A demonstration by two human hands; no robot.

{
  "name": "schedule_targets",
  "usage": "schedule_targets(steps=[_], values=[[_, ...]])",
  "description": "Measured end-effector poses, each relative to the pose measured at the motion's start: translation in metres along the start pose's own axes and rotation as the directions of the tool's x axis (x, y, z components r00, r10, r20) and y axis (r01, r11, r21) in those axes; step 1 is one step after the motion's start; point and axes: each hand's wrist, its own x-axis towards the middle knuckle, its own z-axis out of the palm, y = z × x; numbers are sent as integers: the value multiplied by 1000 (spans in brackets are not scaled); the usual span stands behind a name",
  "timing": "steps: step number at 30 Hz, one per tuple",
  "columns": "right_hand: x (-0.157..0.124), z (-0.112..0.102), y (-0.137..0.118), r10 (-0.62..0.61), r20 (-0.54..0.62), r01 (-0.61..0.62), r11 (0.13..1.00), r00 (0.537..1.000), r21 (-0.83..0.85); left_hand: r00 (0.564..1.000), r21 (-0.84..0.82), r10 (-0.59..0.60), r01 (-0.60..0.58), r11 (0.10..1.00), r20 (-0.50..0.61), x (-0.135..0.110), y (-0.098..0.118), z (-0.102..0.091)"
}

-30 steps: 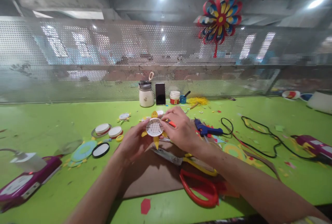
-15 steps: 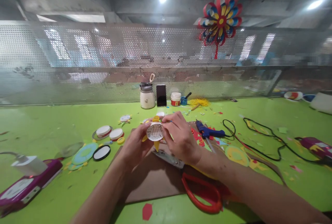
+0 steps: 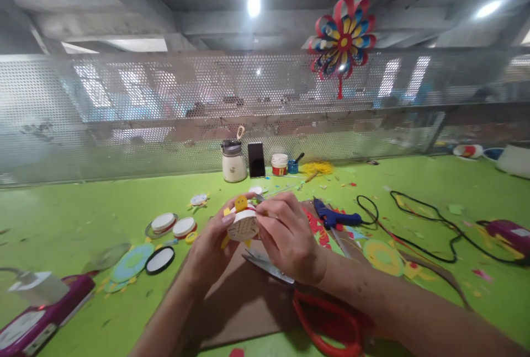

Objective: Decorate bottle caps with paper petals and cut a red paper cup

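Left fingers gripping gridded disc, tipped further now, right fingers pinching its rim

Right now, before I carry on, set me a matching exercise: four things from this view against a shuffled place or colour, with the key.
Things:
1. round craft with a yellow head
2. glue gun
3. phone
4. scissors

Places and colours:
A. upright, between the bottle and the red-and-white tub
B. red handle showing, blades over the brown board
C. between the left hand and the right hand
D. blue, lying to the right of both hands

Pairs: 1-C, 2-D, 3-A, 4-B
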Motion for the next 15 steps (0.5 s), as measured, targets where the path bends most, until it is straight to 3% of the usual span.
schedule_targets(steps=[5, 11, 15], values=[[2, -5, -4, -31, -24, 31, 999, 999, 9, 1000, -48, -16, 17, 999, 24, -3, 10, 6], [4, -8, -5, -44, -30, 45, 999, 999, 28, 996, 101, 94, -94, 990, 3, -5, 3, 5], [5, -8, -6, -43, -34, 44, 999, 998, 20, 1000, -68, 17, -18, 998, -5, -5, 4, 5]])
